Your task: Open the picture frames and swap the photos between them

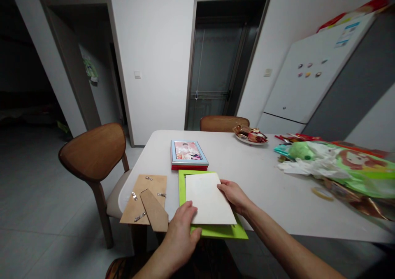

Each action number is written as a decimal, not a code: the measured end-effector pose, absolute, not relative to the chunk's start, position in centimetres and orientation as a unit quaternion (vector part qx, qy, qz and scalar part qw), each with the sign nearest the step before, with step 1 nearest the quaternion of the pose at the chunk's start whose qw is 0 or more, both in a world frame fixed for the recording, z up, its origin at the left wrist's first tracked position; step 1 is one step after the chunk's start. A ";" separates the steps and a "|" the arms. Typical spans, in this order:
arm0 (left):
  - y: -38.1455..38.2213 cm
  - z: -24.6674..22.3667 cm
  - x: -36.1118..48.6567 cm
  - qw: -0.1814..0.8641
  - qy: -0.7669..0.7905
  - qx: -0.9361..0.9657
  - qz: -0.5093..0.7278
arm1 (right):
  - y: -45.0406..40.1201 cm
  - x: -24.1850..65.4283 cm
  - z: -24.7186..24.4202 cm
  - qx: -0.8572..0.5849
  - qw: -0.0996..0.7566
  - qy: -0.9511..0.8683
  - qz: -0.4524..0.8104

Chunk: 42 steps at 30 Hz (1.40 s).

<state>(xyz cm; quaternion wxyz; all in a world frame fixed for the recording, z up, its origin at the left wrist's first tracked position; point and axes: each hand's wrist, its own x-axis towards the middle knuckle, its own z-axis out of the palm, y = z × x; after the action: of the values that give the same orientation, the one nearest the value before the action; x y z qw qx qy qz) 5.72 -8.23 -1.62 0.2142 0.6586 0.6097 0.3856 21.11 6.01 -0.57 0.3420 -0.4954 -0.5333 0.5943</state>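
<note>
A blank white card lies over a lime-green picture frame, tilted a little against it and covering most of its opening. My right hand pinches the card's right edge, thumb on top and the other fingers partly hidden. At the lower left corner, my left hand is closed on the card's edge, with the thumb close to the frame's bottom border. Left of the frame lies a brown backing board with metal clips and a stand leg.
Behind the green frame, a blue picture frame rests on something red. The white table also bears a plate of items, a tape roll and a pile of green packaging. Chairs stand left and behind.
</note>
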 end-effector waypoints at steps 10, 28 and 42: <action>-8.0 -2.0 5.5 0.139 0.604 0.709 0.337 | 7.1 20.4 -1.5 -0.539 0.364 -0.578 0.493; -7.0 -1.5 5.6 0.069 0.613 0.744 0.256 | 6.2 19.1 -1.6 -0.597 0.215 -0.768 0.083; -11.7 -2.1 -6.2 0.037 0.727 0.652 0.213 | 1.3 15.0 0.4 -0.418 0.251 -0.866 0.112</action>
<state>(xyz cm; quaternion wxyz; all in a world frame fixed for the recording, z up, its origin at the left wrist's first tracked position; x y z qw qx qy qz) -6.22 -11.66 -2.13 0.0368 0.6519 0.7268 0.2133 15.04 1.31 0.41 0.2505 -0.4183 -0.8658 0.1123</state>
